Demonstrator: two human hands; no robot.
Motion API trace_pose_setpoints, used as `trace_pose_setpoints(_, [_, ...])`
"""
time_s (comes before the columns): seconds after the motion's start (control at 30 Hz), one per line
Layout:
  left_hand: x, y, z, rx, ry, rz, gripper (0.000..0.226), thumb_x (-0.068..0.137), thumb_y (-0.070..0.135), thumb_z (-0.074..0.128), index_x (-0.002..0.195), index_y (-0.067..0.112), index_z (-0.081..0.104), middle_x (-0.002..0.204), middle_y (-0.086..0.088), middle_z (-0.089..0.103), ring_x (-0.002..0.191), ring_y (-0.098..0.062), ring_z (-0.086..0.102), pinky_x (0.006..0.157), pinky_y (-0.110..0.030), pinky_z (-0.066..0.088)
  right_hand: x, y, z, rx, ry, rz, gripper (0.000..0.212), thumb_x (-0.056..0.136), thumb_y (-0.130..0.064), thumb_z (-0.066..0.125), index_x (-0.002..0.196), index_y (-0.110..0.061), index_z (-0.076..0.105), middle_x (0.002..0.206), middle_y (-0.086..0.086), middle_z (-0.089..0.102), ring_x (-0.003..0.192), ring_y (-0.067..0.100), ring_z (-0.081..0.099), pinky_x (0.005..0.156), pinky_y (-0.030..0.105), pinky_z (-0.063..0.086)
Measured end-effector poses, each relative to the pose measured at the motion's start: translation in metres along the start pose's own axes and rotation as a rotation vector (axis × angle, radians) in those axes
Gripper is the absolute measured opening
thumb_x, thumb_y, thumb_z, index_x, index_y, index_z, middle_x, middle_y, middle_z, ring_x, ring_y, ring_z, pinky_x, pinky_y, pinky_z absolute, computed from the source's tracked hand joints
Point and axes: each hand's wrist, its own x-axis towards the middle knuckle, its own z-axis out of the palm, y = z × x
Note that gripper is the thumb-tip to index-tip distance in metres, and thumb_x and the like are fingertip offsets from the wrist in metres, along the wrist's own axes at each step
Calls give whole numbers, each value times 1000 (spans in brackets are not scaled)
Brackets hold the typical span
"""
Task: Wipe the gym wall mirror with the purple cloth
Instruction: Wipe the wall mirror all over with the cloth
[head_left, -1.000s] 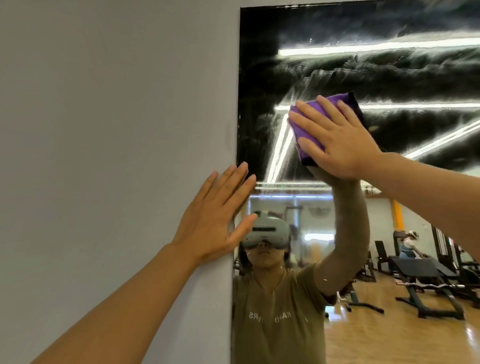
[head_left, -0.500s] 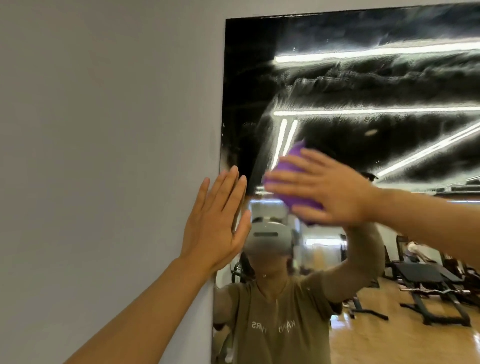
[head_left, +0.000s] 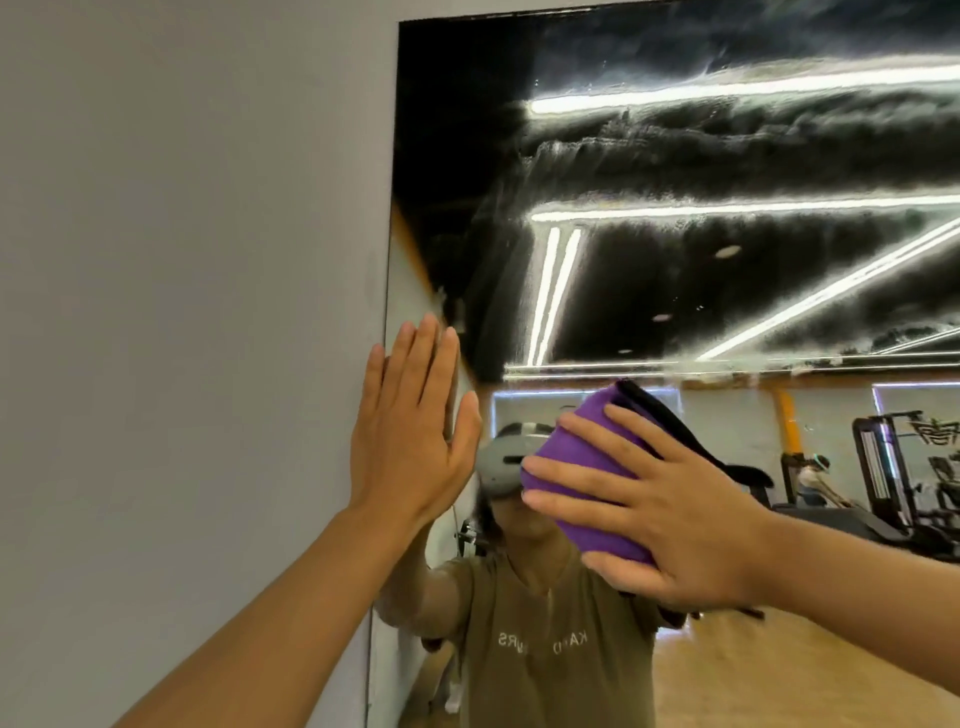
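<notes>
The wall mirror (head_left: 675, 156) fills the right half of the view, its upper part streaked with smears. My right hand (head_left: 670, 509) presses a folded purple cloth (head_left: 587, 467) flat against the glass with straight, spread fingers, at about the height of my reflected headset. My left hand (head_left: 410, 431) lies flat with straight fingers across the mirror's left edge, partly on the wall, just left of the cloth.
A plain grey wall (head_left: 182, 260) takes up the left half. The mirror's left edge (head_left: 387, 260) runs top to bottom. Reflected in the glass are a person in an olive shirt, gym benches and machines (head_left: 883, 467), and a wooden floor.
My right hand has swept the cloth downward across the mirror, from the upper smeared area to headset height. The left hand has stayed flat at the mirror's edge.
</notes>
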Motion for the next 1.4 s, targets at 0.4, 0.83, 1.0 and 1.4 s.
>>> trace_pose_setpoints(0.4, [18,35,1,-59,6,-6,65,102,45,24,158,12,25,167,-9,18,155,-24,10,123,-27,-12,61,124,-12,80,147,676,68,97,-58,15,159,-33,27,167,-5,22,155,34,11,124,51,3])
trace_pose_setpoints(0.83, [33,91,14,-127,-49,-32,63,99,52,16,156,25,7,168,0,7,155,-13,-2,124,-31,-10,-24,89,0,24,0,150,62,102,-60,26,160,-37,22,167,-8,19,156,29,7,124,53,4])
trace_pose_setpoints(1.0, [40,108,21,-130,-44,-90,64,96,54,12,154,27,2,169,1,4,153,-8,-7,122,-25,-15,27,186,-16,67,76,573,67,96,-62,16,160,-41,15,168,-12,11,156,28,3,123,45,-4])
trace_pose_setpoints(1.4, [43,136,33,-72,-30,-187,73,95,55,11,160,20,12,169,-3,8,154,-15,-3,116,-18,-22,-63,73,2,37,35,182,61,101,-58,26,157,-34,31,164,-4,27,153,35,18,121,57,11])
